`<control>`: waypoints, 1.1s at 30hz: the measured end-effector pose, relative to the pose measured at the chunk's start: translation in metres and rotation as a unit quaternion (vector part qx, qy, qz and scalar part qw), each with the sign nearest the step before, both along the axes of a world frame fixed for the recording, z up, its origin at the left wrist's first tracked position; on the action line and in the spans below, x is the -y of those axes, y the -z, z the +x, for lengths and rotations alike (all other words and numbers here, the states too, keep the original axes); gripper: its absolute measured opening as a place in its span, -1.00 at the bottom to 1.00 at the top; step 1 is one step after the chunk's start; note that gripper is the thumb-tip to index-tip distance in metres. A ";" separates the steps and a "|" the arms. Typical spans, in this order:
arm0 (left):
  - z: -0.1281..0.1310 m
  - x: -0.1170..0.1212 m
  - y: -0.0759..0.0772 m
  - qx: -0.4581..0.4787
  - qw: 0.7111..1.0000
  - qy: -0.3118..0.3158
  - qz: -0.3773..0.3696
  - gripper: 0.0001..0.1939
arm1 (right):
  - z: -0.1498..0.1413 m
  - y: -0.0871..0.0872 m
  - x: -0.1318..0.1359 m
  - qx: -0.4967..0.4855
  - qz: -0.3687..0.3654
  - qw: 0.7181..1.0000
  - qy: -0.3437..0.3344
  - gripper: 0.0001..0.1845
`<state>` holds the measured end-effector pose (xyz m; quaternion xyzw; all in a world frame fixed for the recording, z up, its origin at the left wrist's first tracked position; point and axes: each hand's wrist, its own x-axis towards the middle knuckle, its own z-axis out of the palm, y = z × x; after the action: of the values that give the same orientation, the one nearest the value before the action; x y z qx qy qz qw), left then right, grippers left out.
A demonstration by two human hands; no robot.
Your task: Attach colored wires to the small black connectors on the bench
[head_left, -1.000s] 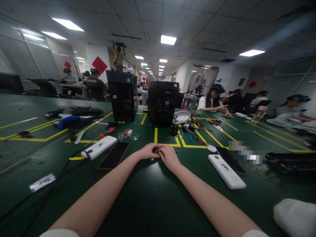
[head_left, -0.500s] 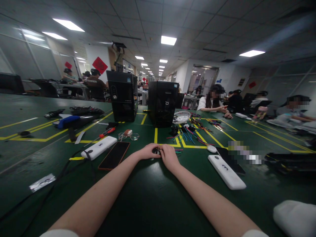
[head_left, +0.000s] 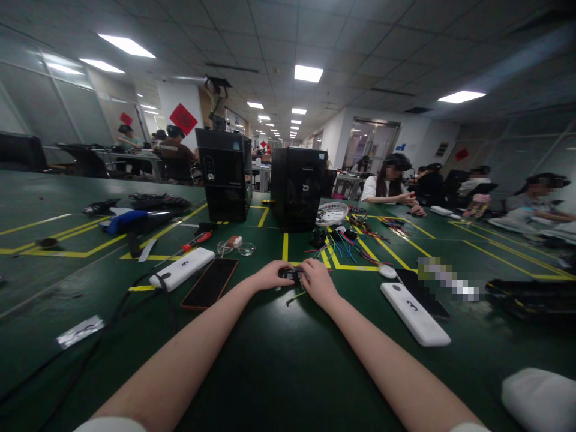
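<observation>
Near the middle of the green table, my left hand (head_left: 272, 276) has its fingers curled round the left side of a small dark part (head_left: 290, 274), its kind too small to make out. My right hand (head_left: 318, 281) is closed at the other side of that part, with thin coloured wires about its fingers. A green-yellow wire (head_left: 296, 297) sticks out below, toward me. My fingers hide much of the part. Beyond my right hand lies a bundle of coloured wires (head_left: 344, 246) with black pieces.
Two black computer towers (head_left: 225, 180) stand ahead. To the left lie a phone (head_left: 210, 283), a white power bank (head_left: 183, 268), glasses (head_left: 245, 248) and a red-handled screwdriver (head_left: 197, 241). Rightward are another white power bank (head_left: 414, 315) and a white basket (head_left: 333, 212). A co-worker (head_left: 389, 183) sits across.
My hands have parted slightly, my right hand shifting right. More of the dark part shows between them. The green-yellow wire now points toward me; earlier, wires stuck out to the right.
</observation>
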<state>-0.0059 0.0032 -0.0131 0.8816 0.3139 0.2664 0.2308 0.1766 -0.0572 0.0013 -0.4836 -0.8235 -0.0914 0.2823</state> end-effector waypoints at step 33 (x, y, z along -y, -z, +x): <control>0.000 0.004 -0.007 -0.005 1.000 0.010 -0.018 -0.63 | 0.002 0.001 -0.003 -0.097 0.001 0.995 0.018 -0.89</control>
<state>-0.0054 -0.0012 -0.0059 0.8816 0.3108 0.2543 0.2481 0.1782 -0.0542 0.0000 -0.5043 -0.7835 -0.0495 0.3596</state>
